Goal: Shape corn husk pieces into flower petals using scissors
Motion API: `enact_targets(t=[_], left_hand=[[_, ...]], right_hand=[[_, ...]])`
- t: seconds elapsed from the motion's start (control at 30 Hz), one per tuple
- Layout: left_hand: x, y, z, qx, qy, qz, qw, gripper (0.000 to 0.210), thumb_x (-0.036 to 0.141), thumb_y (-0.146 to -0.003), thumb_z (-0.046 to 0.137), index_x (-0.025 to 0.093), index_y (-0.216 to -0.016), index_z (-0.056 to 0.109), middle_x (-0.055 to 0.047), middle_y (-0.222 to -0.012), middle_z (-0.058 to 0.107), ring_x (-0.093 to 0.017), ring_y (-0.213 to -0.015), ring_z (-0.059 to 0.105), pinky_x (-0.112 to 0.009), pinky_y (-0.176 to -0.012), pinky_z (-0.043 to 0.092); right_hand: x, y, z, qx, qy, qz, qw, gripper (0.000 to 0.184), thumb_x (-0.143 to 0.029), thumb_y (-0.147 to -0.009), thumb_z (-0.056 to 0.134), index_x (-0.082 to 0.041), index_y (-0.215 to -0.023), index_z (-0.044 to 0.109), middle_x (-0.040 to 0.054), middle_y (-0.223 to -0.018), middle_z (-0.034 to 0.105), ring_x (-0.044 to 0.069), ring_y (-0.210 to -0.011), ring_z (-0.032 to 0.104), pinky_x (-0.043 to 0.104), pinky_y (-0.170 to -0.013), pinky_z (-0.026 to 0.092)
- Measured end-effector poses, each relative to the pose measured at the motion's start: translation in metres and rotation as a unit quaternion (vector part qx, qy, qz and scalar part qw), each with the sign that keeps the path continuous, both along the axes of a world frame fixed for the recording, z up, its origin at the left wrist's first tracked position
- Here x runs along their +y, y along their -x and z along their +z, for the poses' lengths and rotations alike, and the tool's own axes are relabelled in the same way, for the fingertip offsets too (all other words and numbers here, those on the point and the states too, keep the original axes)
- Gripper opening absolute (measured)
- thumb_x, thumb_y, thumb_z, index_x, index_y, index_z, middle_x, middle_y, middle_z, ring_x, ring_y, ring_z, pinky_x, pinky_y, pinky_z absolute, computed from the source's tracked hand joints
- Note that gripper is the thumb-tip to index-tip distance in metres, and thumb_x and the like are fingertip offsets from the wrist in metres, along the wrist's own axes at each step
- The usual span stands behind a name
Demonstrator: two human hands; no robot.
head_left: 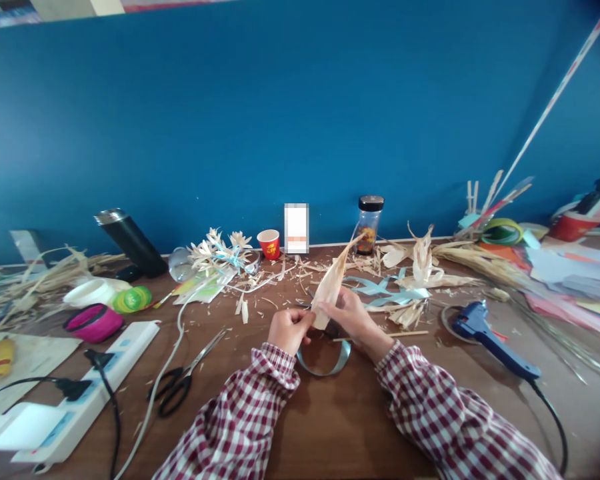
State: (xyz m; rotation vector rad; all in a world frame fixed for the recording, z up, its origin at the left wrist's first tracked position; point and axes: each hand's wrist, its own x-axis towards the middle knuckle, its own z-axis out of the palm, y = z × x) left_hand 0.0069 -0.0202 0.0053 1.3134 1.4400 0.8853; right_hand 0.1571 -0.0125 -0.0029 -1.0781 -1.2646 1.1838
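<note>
A pale, pointed corn husk [329, 293] stands tilted between my hands, its thin tip rising to the right. My right hand [353, 319] grips it along its right side, with the thumb lying on the husk. At its lower left edge, my left hand [289, 328] is closed with the fingers pinched together on the husk. Below the hands a light blue ribbon [325, 372] curves in a loop on the table. Something dark lies partly hidden behind my right hand. Black-handled scissors [180, 383] rest open to the left of my left arm.
A blue glue gun [495, 340] lies at right, its cord running forward. At left are a white power strip [95, 383], cables and a pink tape roll [94, 323]. A red paper cup [269, 245], a jar [369, 225], husk flowers [223, 253] and scraps line the back.
</note>
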Motion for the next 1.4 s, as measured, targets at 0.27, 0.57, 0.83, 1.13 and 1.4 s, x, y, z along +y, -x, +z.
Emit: enact_targets(t=[0.27,0.57,0.83,1.13,1.4], left_hand=[[-0.004,-0.002,0.005,0.024,-0.024,-0.009,0.999,0.014,0.023,-0.073,0.064,0.012,-0.066,0.069,-0.002,-0.057,0.065,-0.008,-0.036,0.052,-0.017,-0.036,0.039],[0.001,0.000,-0.004,-0.136,0.044,-0.014,0.990,0.025,0.024,-0.073,0.068,0.012,-0.095,0.069,0.008,-0.038,0.047,-0.006,-0.031,0.042,-0.018,-0.035,0.045],[0.005,0.001,-0.003,-0.247,0.118,0.021,0.962,0.025,0.016,-0.065,0.077,0.015,-0.089,0.069,-0.001,-0.065,0.069,-0.010,-0.050,0.063,-0.021,-0.049,0.053],[0.002,-0.004,-0.003,-0.203,0.054,0.017,0.977,0.011,0.020,-0.064,0.077,0.014,-0.069,0.069,-0.002,-0.058,0.069,-0.013,-0.053,0.065,-0.026,-0.059,0.055],[0.006,0.004,-0.006,-0.050,-0.042,0.021,0.998,0.013,0.028,-0.066,0.071,0.014,-0.068,0.071,0.002,-0.047,0.061,-0.009,-0.041,0.051,-0.021,-0.045,0.041]], right_hand=[[0.002,-0.003,-0.001,-0.059,0.001,-0.034,0.998,0.035,-0.043,-0.067,0.070,-0.012,-0.083,0.063,0.0093,-0.077,0.070,0.019,-0.064,0.063,0.028,-0.057,0.050],[-0.003,-0.003,-0.001,-0.148,-0.061,-0.084,0.984,0.023,-0.037,-0.075,0.062,-0.014,-0.076,0.063,0.0053,-0.069,0.066,0.016,-0.060,0.059,0.024,-0.052,0.045],[-0.008,0.005,0.001,-0.183,-0.096,-0.076,0.976,0.019,-0.032,-0.077,0.060,-0.014,-0.076,0.065,0.0043,-0.070,0.067,0.016,-0.064,0.060,0.024,-0.056,0.046],[-0.007,0.007,-0.001,-0.128,-0.057,-0.065,0.988,0.021,-0.034,-0.074,0.064,-0.014,-0.077,0.065,0.0058,-0.070,0.068,0.019,-0.063,0.062,0.027,-0.055,0.048],[-0.009,0.010,-0.001,-0.085,-0.048,-0.034,0.995,0.024,-0.037,-0.073,0.065,-0.013,-0.075,0.067,0.0056,-0.069,0.068,0.018,-0.062,0.061,0.027,-0.057,0.048]])
